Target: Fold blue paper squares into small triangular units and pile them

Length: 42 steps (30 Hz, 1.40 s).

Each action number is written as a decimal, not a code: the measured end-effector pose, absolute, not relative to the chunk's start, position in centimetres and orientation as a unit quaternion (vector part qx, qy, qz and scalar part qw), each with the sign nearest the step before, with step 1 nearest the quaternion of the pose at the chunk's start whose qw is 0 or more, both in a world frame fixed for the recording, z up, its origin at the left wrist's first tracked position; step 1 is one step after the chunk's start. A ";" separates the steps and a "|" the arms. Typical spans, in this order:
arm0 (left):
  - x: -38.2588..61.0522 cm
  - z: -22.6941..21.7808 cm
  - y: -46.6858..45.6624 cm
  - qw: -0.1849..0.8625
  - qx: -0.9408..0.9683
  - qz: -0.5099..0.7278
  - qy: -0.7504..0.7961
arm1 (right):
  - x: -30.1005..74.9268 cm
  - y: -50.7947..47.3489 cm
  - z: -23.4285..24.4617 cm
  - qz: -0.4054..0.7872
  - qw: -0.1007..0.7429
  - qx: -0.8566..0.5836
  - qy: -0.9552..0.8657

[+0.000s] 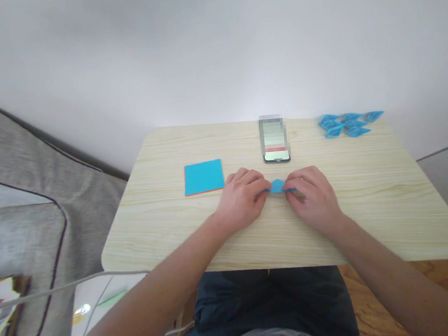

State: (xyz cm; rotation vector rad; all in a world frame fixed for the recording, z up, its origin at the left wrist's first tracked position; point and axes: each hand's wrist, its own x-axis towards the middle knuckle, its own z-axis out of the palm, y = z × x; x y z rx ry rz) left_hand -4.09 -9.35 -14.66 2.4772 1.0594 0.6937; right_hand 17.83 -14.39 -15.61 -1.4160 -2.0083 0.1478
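Note:
A small folded piece of blue origami paper lies at the middle of the table, its pointed peak toward the back. My left hand pinches its left end between thumb and fingers. At the right end, my right hand grips it the same way. The fingers cover both ends, so only the central part shows. Just left of my left hand rests a stack of blue paper sheets with an orange-red edge showing beneath.
A phone with a lit, blurred screen lies behind my hands. Several folded blue paper pieces sit at the table's back right. The pale wooden table meets a white wall. A grey sofa stands on the left.

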 end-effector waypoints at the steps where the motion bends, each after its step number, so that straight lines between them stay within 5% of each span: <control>1: -4.2 -14.7 -9.6 0.163 0.885 0.228 0.372 | 17.9 -14.6 -15.8 0.053 0.309 -0.543 -0.779; 30: -4.9 -14.4 -9.2 0.220 0.873 0.190 0.391 | 19.1 -15.7 -16.1 0.102 0.278 -0.633 -0.715; 42: -3.3 -13.8 -9.4 0.152 0.900 0.149 0.381 | 19.3 -15.4 -16.0 0.106 0.253 -0.634 -0.723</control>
